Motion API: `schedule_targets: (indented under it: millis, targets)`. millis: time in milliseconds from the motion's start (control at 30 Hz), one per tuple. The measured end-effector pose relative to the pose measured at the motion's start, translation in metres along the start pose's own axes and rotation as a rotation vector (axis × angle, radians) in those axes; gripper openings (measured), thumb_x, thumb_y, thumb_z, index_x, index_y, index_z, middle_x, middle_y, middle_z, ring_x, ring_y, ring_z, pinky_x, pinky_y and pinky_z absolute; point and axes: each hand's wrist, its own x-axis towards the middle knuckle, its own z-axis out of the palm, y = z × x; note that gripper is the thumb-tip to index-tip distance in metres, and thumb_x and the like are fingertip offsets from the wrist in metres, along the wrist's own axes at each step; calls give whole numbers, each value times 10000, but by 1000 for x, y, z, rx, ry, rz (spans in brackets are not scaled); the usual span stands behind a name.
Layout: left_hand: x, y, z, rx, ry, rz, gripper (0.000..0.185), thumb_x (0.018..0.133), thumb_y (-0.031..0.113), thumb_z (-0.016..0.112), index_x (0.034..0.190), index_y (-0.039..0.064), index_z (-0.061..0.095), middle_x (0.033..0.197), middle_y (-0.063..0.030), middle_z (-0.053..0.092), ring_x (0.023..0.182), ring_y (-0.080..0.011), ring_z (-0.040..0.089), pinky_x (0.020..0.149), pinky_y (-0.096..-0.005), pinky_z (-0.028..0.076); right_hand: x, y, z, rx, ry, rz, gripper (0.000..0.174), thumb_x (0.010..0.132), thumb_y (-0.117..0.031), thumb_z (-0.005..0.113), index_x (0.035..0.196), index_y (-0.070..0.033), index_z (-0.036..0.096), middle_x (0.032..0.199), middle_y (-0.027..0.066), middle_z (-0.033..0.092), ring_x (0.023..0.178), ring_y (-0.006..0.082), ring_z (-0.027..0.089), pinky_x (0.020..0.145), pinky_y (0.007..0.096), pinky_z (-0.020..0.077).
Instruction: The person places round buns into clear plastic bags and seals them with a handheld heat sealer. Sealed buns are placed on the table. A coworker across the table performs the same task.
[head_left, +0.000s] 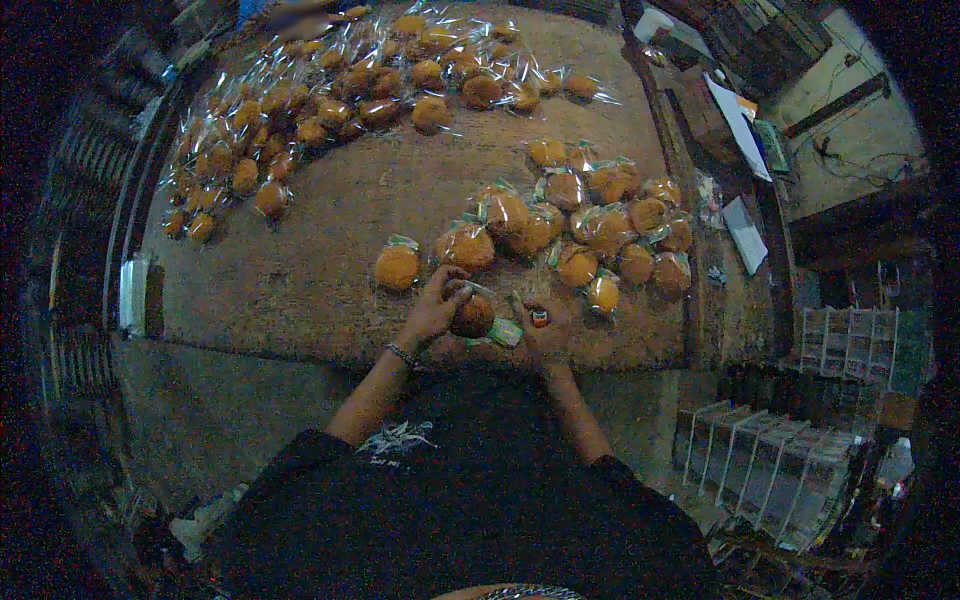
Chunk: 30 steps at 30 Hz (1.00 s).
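Note:
My left hand (433, 309) grips a round, orange-brown ball (472, 315) in clear film near the table's front edge. The picture does not settle whether it is a bun or a fruit. A green printed label (505, 332) lies beside it, between my hands. To the right is my blurred right hand (547, 334), with a small orange-and-white object (539, 318) on a finger. A greenish strip shows by its fingertips; whether they pinch it is unclear. One wrapped ball with a green label (397, 266) sits left of my left hand, another wrapped ball (465, 246) just beyond it.
Several wrapped balls with green labels (604, 229) cluster at the right of the wooden table (360, 187). Many more in loose clear film (375, 82) cover its far and left sides. White wire racks (757, 457) stand at the right. Papers (739, 127) lie beyond the right edge.

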Motion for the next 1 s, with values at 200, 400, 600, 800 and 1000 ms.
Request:
schedule_targets:
  millis: [200, 400, 600, 800, 1000]
  targets:
    - [-4, 4, 26, -121, -121, 206, 260, 900, 109, 533, 1151, 53, 490, 1063, -66, 594, 1008, -156, 550, 877, -313, 443, 25, -49, -14, 26, -92, -49, 276, 817, -301, 674, 910, -42, 666, 804, 90, 666, 710, 201, 637, 652, 322, 504]
    - [-11, 7, 57, -69, 149, 71, 209, 908, 176, 524, 1029, 25, 602, 963, -68, 626, 937, -158, 577, 841, -299, 456, 14, -33, -3, 7, -149, 105, 282, 826, -325, 659, 914, -57, 671, 758, 98, 654, 681, 225, 625, 629, 347, 488]
    - [-4, 6, 60, -23, 178, 155, 239, 886, 205, 546, 1020, 18, 610, 915, -159, 650, 866, -267, 633, 765, -351, 479, 47, -11, -2, 216, -404, 426, 247, 839, -303, 643, 785, -63, 617, 657, 64, 596, 552, 168, 546, 517, 308, 433]
    - [-1, -4, 56, 271, 269, 373, 242, 834, 165, 569, 1026, 18, 566, 875, -205, 624, 830, -379, 605, 722, -444, 474, 57, -28, 31, 1110, 211, 704, 312, 892, -304, 555, 669, -94, 495, 589, 37, 537, 482, 150, 490, 491, 294, 419]
    - [-5, 8, 38, 470, 296, 343, 251, 792, 70, 546, 1025, 4, 479, 903, -221, 564, 833, -407, 564, 691, -468, 467, 63, -32, 86, 680, 233, 168, 369, 916, -319, 518, 643, -70, 519, 579, 5, 512, 530, 122, 479, 522, 275, 389]
